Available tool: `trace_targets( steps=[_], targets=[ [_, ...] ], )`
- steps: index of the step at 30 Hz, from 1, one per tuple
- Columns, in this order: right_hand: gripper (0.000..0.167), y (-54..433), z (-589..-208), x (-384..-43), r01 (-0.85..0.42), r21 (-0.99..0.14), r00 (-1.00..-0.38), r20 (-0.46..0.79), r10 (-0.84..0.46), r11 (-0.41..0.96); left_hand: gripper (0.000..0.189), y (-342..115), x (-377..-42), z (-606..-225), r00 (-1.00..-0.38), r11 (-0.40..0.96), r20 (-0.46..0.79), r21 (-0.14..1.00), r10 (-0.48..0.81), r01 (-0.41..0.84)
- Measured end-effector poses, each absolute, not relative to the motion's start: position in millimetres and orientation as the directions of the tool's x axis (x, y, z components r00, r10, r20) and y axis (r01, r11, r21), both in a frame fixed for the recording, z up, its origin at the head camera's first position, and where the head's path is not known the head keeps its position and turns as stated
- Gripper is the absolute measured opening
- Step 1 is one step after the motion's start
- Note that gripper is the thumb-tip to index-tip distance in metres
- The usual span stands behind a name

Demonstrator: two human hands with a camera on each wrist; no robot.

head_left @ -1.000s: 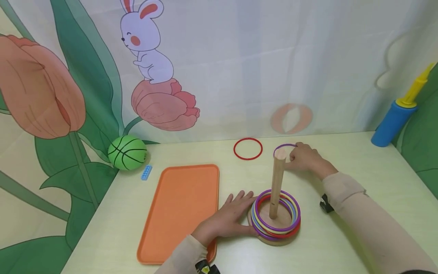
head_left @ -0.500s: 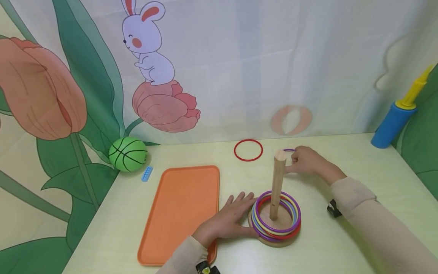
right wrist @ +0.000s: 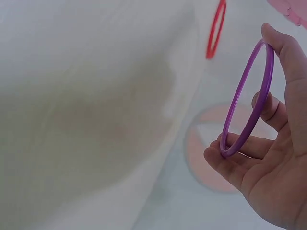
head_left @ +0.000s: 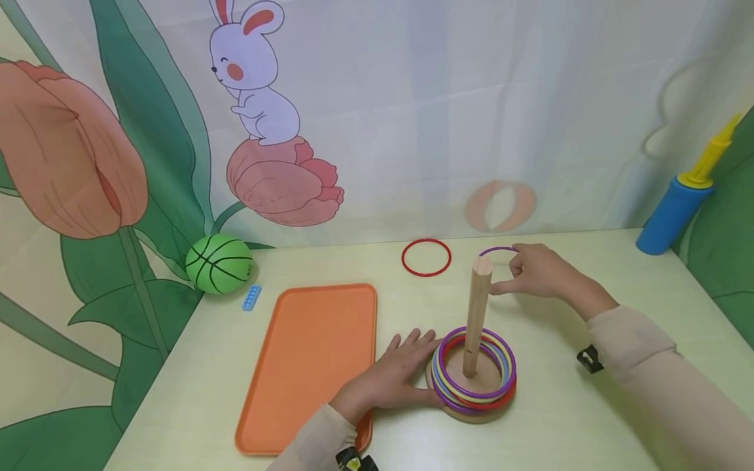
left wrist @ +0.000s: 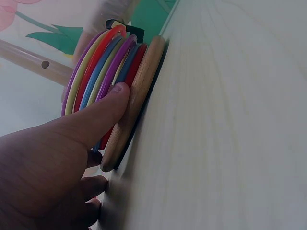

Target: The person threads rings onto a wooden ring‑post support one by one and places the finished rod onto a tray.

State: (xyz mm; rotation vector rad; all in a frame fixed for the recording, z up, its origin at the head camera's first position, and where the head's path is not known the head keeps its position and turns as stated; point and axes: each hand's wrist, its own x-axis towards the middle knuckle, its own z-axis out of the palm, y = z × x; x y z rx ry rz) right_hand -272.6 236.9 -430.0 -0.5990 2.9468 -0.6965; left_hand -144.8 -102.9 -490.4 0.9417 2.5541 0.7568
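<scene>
My right hand point(head_left: 538, 271) holds a thin purple ring point(right wrist: 263, 93) in the air beyond the peg. The thumb is at one side of the ring and the fingers at the other, as the right wrist view shows. A wooden peg point(head_left: 476, 320) rises from a round wooden base point(head_left: 483, 374), with a stack of purple, yellow, blue and red rings point(left wrist: 98, 67) around it. My left hand point(head_left: 391, 376) lies against the stand's left side, fingers outstretched, thumb point(left wrist: 120, 93) pressed on the lower rings by the base. In the head view, the peg covers part of the held ring.
A red ring point(head_left: 427, 257) lies at the back of the table. Left of the stand is an orange tray point(head_left: 312, 366), partly under my left forearm. Beyond it are a small blue block point(head_left: 251, 297) and green ball point(head_left: 219, 263). A blue and yellow pump point(head_left: 674, 212) stands at back right.
My right hand has shifted rightward with the purple ring, and its fingers have spread wider around it. The left hand, the ring stack and the red ring stay put.
</scene>
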Motion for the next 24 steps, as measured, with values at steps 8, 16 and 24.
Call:
trace_targets(
  steps=[8, 16, 24],
  targets=[
    [0.065, 230.9, -414.6, -262.1, -0.400, -0.451, -0.907, 0.071, -0.414, 0.798, 0.098, -103.6, -143.4, -488.3, -0.733, 0.640, -0.105, 0.580, 0.672, 0.504],
    [0.067, 229.6, -398.0, -250.1, -0.435, -0.442, -0.892, 0.092, -0.443, 0.784, 0.097, -102.5, -144.1, -488.5, -0.730, 0.635, -0.098, 0.580, 0.676, 0.510],
    [0.065, 231.0, -380.5, -239.1, -0.442, -0.436, -0.889, 0.097, -0.448, 0.783, 0.097, -102.5, -144.8, -487.0, -0.732, 0.638, -0.105, 0.583, 0.673, 0.503]
  ],
)
